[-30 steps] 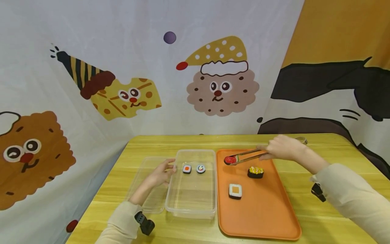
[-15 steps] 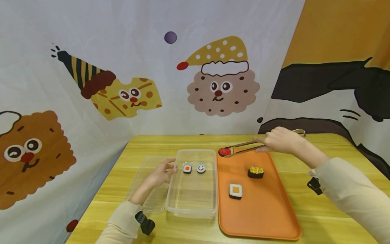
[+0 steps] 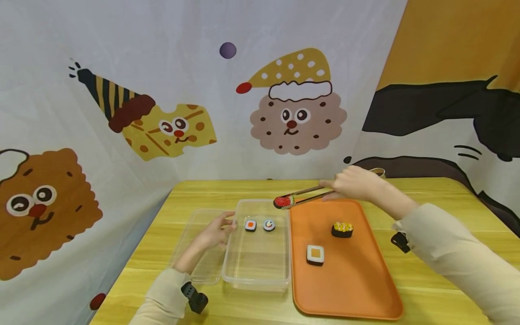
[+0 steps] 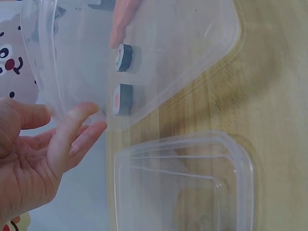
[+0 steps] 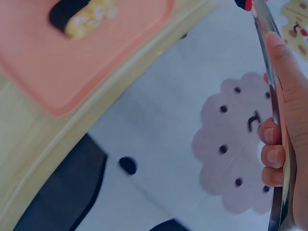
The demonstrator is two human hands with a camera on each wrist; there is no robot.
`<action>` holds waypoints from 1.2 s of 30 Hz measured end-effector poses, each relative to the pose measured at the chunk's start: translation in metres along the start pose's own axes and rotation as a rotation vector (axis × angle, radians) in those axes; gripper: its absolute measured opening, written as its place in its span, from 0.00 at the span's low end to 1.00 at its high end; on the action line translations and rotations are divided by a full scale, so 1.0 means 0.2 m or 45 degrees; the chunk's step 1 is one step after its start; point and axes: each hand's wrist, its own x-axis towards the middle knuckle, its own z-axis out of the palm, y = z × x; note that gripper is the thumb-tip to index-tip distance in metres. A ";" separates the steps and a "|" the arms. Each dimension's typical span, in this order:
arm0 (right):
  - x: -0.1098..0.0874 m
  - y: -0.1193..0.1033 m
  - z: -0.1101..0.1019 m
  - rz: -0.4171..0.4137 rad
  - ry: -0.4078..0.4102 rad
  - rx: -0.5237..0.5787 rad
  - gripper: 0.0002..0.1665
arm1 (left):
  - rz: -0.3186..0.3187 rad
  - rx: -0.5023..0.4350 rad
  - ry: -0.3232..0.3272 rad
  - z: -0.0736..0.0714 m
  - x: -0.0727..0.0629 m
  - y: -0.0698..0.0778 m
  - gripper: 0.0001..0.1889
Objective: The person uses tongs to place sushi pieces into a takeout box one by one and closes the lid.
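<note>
My right hand point(image 3: 352, 183) grips metal tongs point(image 3: 310, 193), whose tips pinch a red-topped sushi piece point(image 3: 282, 201) above the far right corner of a clear plastic box point(image 3: 257, 262). In the right wrist view, fingers wrap the tongs point(image 5: 271, 72) and only an edge of that sushi shows. My left hand point(image 3: 214, 232) is at the box's left wall, fingers loosely bent around nothing; whether they touch the rim I cannot tell. Inside the box lie a square sushi roll with an orange centre point(image 3: 250, 225) and a round sushi roll point(image 3: 269, 225).
An orange tray point(image 3: 345, 289) right of the box bears a yellow-topped sushi piece point(image 3: 342, 229) and a square roll with a yellow centre point(image 3: 315, 255). A clear lid point(image 3: 203, 271) lies left of the box on the wooden table point(image 3: 142, 266). A printed cloth point(image 3: 195, 27) hangs behind.
My right hand has carried the tongs and red-topped sushi left and slightly up, from over the tray to over the box's far corner. The left hand has stayed in place.
</note>
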 end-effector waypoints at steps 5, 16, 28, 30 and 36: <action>0.11 -0.06 -0.01 -0.031 -0.034 0.049 0.22 | -0.005 0.010 0.011 0.01 0.00 0.00 0.27; 0.31 -0.20 -0.02 -0.057 -0.205 0.117 0.24 | -0.036 -0.017 0.050 0.02 0.01 -0.01 0.27; 0.45 -0.34 0.03 -0.056 -0.472 0.376 0.24 | -0.039 -0.023 0.069 0.01 0.03 -0.02 0.27; 0.47 -0.36 0.04 -0.061 -0.479 0.390 0.24 | -0.047 -0.017 0.077 0.01 0.03 -0.02 0.27; 0.50 -0.39 0.07 -0.065 -0.522 0.410 0.24 | -0.041 -0.016 0.064 0.01 0.02 -0.03 0.27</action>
